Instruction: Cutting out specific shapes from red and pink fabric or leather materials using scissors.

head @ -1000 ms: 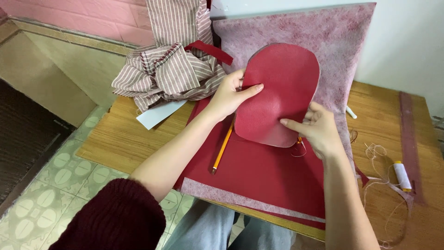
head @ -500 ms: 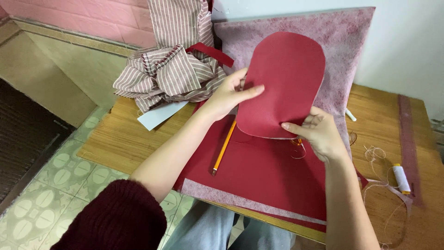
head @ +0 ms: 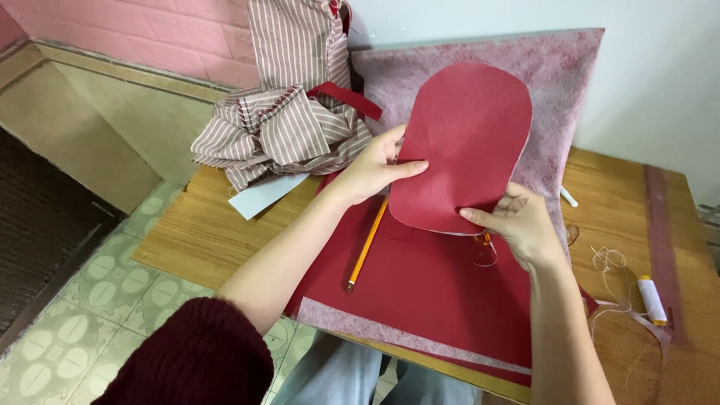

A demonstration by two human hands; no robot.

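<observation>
Both hands hold up a rounded, oval-cut piece of dark red leather-like material (head: 465,142). My left hand (head: 375,169) pinches its left edge with thumb in front. My right hand (head: 517,225) grips its lower right edge. Beneath lies a large red sheet (head: 420,292) of the same material on the wooden table (head: 202,240), its far part propped against the wall showing a mottled pink back (head: 555,67). A yellow pencil (head: 367,244) lies on the sheet below my left hand.
A heap of striped cloth (head: 277,127) sits at the table's far left with a pale paper piece (head: 262,195) under it. A white thread spool (head: 651,298) and loose thread lie at the right. Tiled floor is on the left.
Both hands have lifted the oval piece higher off the sheet and tilted it more upright toward me.
</observation>
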